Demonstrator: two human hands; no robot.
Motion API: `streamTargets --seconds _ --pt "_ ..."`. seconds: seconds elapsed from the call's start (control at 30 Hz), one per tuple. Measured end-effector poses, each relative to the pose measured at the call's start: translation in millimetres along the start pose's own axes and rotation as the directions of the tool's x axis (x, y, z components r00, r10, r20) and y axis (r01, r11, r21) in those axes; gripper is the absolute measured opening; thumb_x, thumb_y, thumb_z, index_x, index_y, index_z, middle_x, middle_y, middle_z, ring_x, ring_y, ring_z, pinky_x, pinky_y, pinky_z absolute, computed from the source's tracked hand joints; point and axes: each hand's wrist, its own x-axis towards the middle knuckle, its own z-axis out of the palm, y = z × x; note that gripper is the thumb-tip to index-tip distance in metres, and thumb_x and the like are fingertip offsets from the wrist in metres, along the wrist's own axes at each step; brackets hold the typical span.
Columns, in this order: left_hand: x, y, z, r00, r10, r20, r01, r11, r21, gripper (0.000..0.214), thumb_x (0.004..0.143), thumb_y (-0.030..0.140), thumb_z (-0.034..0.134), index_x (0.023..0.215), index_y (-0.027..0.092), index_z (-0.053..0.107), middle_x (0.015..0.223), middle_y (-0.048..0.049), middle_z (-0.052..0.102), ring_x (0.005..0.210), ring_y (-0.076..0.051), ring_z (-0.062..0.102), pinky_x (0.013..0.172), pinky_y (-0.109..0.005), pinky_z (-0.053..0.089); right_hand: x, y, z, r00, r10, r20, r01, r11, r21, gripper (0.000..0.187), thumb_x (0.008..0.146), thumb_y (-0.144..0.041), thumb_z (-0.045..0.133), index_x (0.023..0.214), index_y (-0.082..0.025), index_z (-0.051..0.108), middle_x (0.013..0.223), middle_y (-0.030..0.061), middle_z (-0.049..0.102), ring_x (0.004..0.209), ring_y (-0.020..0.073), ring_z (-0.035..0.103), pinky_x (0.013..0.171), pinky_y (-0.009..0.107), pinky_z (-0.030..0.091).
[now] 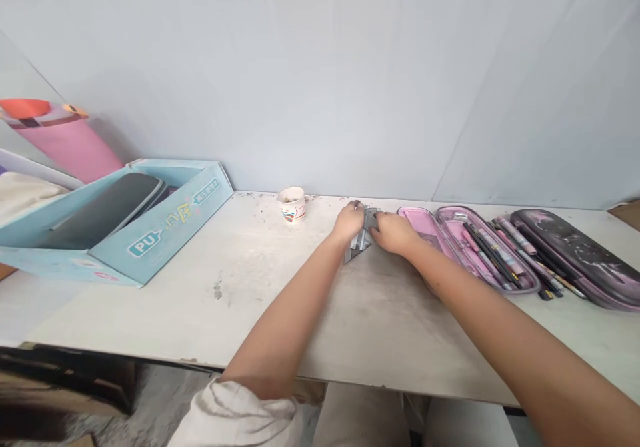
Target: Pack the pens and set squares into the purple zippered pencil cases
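Both my hands meet at the far middle of the white table (240,300). My left hand (348,221) and my right hand (393,232) are closed on a small grey folded piece (361,241), which lies flat on the tabletop between them. What the grey piece is I cannot make out. Just right of my right hand lies an open pink pencil case (425,228) filled with several pens and pencils (493,253).
A small paper cup (292,204) stands left of my hands near the wall. A light blue cardboard box (150,230) holding a dark flat case (105,208) sits at the left. A pink roll (65,140) leans behind it. A dark pencil case (580,253) lies far right.
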Motion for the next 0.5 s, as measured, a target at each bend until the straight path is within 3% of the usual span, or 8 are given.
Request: streamTargets --seconds 0.2,0.4,0.5 --pt "13.4 -2.9 6.0 0.996 -0.061 0.059 0.067 0.992 -0.107 0.043 0.089 0.037 0.029 0.103 0.01 0.059 0.11 -0.0138 0.064 0.099 -0.021 0.06 0.085 -0.03 0.043 12.2 -8.5 11.5 0.999 0.012 0.042 -0.009 0.997 -0.078 0.036 0.086 -0.029 0.038 0.107 -0.003 0.052 0.098 0.0215 0.063 0.093 0.0286 0.061 0.077 0.035 0.045" --pt "19.2 -2.6 4.6 0.983 -0.182 0.006 0.181 0.976 -0.121 0.045 0.088 0.046 0.032 0.095 0.012 0.06 0.101 -0.0143 0.067 0.098 -0.023 0.06 0.084 -0.031 0.043 9.2 -13.3 9.9 0.994 -0.085 0.063 0.092 0.988 -0.124 0.029 0.085 -0.014 0.036 0.104 -0.003 0.055 0.095 0.0222 0.063 0.094 0.0277 0.061 0.078 0.035 0.046" --pt "16.5 3.1 6.8 0.984 -0.178 -0.004 0.177 0.978 -0.109 0.045 0.087 0.048 0.033 0.091 0.012 0.06 0.095 -0.0142 0.068 0.096 -0.024 0.061 0.083 -0.031 0.043 8.6 -13.4 5.3 0.989 -0.135 0.059 0.141 0.983 -0.115 0.03 0.083 -0.007 0.034 0.102 -0.006 0.057 0.097 0.0205 0.063 0.095 0.0244 0.061 0.08 0.032 0.046"
